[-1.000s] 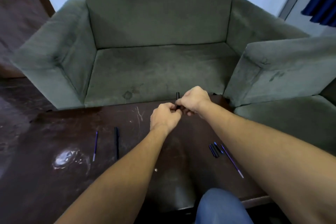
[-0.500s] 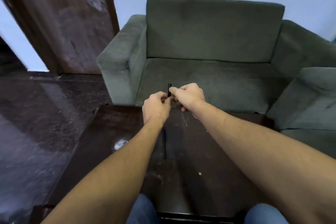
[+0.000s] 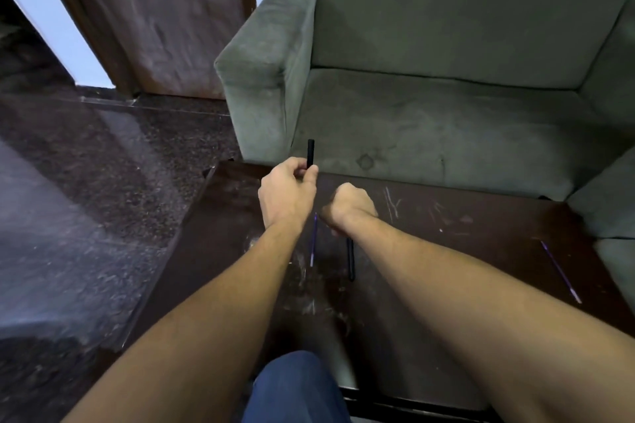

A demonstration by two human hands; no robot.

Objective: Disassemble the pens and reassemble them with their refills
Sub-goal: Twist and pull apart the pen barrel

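Observation:
My left hand (image 3: 287, 197) pinches the lower end of a black pen barrel (image 3: 311, 153), which stands upright above the far edge of the dark table (image 3: 481, 251). My right hand (image 3: 350, 208) hovers low over the table just to the right, apart from the barrel. Its fingers are curled under and hidden, so I cannot tell if it holds a part. A thin purple refill (image 3: 313, 240) lies on the table between my wrists. A second black barrel (image 3: 350, 259) lies beside my right wrist. Another purple refill (image 3: 560, 271) lies at the right.
A green sofa (image 3: 446, 120) stands right behind the table, and another green cushion (image 3: 604, 203) crowds its right corner. Dark polished floor (image 3: 86, 199) spreads to the left. My knee in blue jeans (image 3: 295, 388) is at the table's near edge.
My hands have come apart. The right hand dropped down and to the right, off the barrel, while the left still holds it upright. The view has swung and moved closer.

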